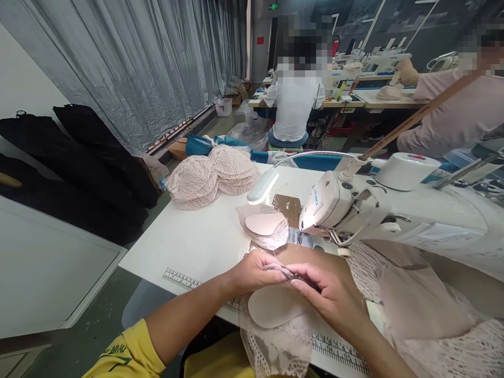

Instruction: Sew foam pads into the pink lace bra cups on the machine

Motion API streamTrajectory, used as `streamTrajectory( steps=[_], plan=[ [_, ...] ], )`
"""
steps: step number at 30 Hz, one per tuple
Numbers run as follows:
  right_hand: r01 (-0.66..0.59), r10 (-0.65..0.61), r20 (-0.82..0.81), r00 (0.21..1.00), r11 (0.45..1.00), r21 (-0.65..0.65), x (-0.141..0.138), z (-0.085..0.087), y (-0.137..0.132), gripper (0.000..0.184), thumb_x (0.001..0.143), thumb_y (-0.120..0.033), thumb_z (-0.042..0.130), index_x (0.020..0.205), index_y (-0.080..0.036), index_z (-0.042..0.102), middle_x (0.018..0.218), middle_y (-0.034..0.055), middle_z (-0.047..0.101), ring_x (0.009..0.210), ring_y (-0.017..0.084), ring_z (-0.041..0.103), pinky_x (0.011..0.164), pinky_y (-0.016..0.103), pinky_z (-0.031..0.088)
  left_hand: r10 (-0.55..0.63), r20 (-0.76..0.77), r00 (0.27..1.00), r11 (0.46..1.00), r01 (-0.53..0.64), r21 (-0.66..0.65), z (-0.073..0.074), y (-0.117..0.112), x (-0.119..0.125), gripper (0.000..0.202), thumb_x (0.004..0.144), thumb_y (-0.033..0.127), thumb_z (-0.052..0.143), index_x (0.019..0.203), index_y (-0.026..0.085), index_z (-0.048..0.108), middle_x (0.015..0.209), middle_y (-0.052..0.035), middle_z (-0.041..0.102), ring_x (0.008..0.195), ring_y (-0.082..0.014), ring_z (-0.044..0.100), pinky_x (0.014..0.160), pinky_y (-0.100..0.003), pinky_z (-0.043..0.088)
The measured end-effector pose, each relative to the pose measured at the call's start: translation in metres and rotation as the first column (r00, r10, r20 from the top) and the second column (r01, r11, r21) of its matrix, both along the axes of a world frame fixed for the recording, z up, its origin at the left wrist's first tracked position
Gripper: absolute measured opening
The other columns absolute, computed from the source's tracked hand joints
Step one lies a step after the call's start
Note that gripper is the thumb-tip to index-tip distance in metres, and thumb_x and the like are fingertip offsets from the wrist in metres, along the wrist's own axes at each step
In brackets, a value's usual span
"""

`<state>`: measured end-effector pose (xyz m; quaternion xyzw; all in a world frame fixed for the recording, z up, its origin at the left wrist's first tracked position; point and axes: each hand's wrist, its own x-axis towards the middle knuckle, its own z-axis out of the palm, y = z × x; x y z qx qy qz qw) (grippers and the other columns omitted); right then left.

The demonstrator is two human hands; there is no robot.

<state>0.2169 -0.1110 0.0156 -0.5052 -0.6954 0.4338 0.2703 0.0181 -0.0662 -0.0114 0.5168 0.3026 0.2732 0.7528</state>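
Note:
My left hand (258, 270) pinches the edge of a pale pink lace piece (277, 344), which hangs over the table's front edge. A smooth beige oval pad (271, 307) lies against this lace, below my fingers. In my right hand (326, 291) is a slim dark tool (305, 278) that looks like thread snips, mostly hidden by the fingers. Its tip meets the lace at my left fingertips. Just beyond my hands, a second lace piece with a pad (268, 224) lies beside the sewing machine (326, 202), under its lit lamp (263, 186).
Stacked lace cups (197, 181) stand at the table's far left. More lace and mesh fabric (425, 304) spreads under the machine arm at right. Printed ruler marks (183, 278) run along the front of the white table (157, 247). Two people work at machines farther back.

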Motion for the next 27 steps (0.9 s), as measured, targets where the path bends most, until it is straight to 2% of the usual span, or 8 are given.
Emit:
streamTrajectory(
  steps=[5,10,14,16,19,21,23,27],
  plan=[
    [0.082,-0.083,-0.046,0.995,0.996,-0.017,-0.003,-0.003,0.000,0.029,0.090,-0.044,0.052,0.105,-0.025,0.069,0.103,0.0047,0.071,0.095,0.023,0.064,0.083,0.034,0.050,-0.017,-0.033,0.999,0.998,0.018,0.053,0.004,0.000,0.001,0.040,0.071,0.048,0.074,0.068,0.009,0.065,0.060,0.0024,0.045,0.059,-0.0086,0.040,0.058,-0.022,0.032],
    [0.339,-0.367,-0.176,0.914,0.926,-0.166,0.007,-0.022,0.003,0.043,0.079,-0.052,0.061,0.107,-0.019,0.064,0.099,0.0085,0.069,0.090,0.025,0.067,0.079,0.036,0.054,0.034,-0.079,0.996,0.999,-0.031,0.044,0.006,0.004,-0.009,0.039,0.073,0.047,0.072,0.080,0.009,0.067,0.066,-0.0012,0.053,0.063,-0.0107,0.046,0.059,-0.022,0.036],
    [0.203,-0.234,-0.100,0.967,0.946,-0.253,0.012,-0.031,0.001,0.056,0.075,-0.046,0.067,0.123,-0.019,0.056,0.107,0.0100,0.066,0.104,0.027,0.063,0.090,0.038,0.052,0.095,-0.312,0.945,0.977,-0.028,0.212,0.014,0.013,-0.030,0.032,0.079,0.044,0.065,0.086,0.012,0.067,0.070,-0.0004,0.056,0.063,-0.0112,0.049,0.060,-0.022,0.038],
    [0.190,-0.213,-0.073,0.974,0.952,-0.239,0.011,-0.030,0.000,0.049,0.081,-0.046,0.061,0.121,-0.019,0.057,0.106,0.0097,0.067,0.105,0.026,0.062,0.092,0.038,0.051,0.257,-0.434,0.864,0.897,-0.047,0.439,0.023,0.015,-0.036,0.029,0.078,0.040,0.066,0.093,0.015,0.067,0.081,-0.0023,0.060,0.071,-0.0137,0.052,0.065,-0.024,0.041],
    [0.200,-0.227,-0.130,0.965,0.961,-0.193,0.004,-0.026,-0.003,0.045,0.082,-0.047,0.059,0.118,-0.020,0.060,0.107,0.0095,0.068,0.101,0.024,0.064,0.090,0.036,0.052,0.432,-0.395,0.811,0.705,-0.030,0.709,0.039,0.017,-0.035,0.034,0.075,0.035,0.070,0.103,0.017,0.065,0.100,-0.0064,0.063,0.090,-0.0186,0.056,0.080,-0.028,0.044],
    [0.210,-0.233,-0.165,0.958,0.966,-0.148,0.001,-0.025,-0.006,0.043,0.081,-0.046,0.061,0.115,-0.020,0.062,0.105,0.0091,0.068,0.098,0.024,0.065,0.090,0.036,0.053,0.322,-0.359,0.876,0.658,0.065,0.750,0.046,0.019,-0.029,0.043,0.074,0.036,0.072,0.111,0.016,0.063,0.111,-0.0091,0.063,0.103,-0.0218,0.056,0.090,-0.031,0.043],
    [0.211,-0.233,-0.192,0.953,0.969,-0.126,0.001,-0.027,-0.008,0.042,0.080,-0.046,0.063,0.114,-0.021,0.063,0.105,0.0094,0.069,0.097,0.024,0.065,0.089,0.037,0.053,0.140,-0.402,0.905,0.669,0.213,0.712,0.046,0.023,-0.021,0.051,0.071,0.040,0.075,0.115,0.016,0.062,0.114,-0.0098,0.063,0.107,-0.0233,0.055,0.090,-0.030,0.043],
    [0.201,-0.226,-0.207,0.952,0.970,-0.138,0.006,-0.030,-0.010,0.041,0.080,-0.047,0.063,0.111,-0.020,0.063,0.104,0.0098,0.068,0.098,0.025,0.064,0.088,0.036,0.052,-0.094,-0.506,0.857,0.795,0.370,0.480,0.032,0.028,-0.009,0.031,0.076,0.041,0.069,0.091,0.014,0.069,0.080,-0.0033,0.064,0.068,-0.0131,0.055,0.058,-0.021,0.039]
  ],
)
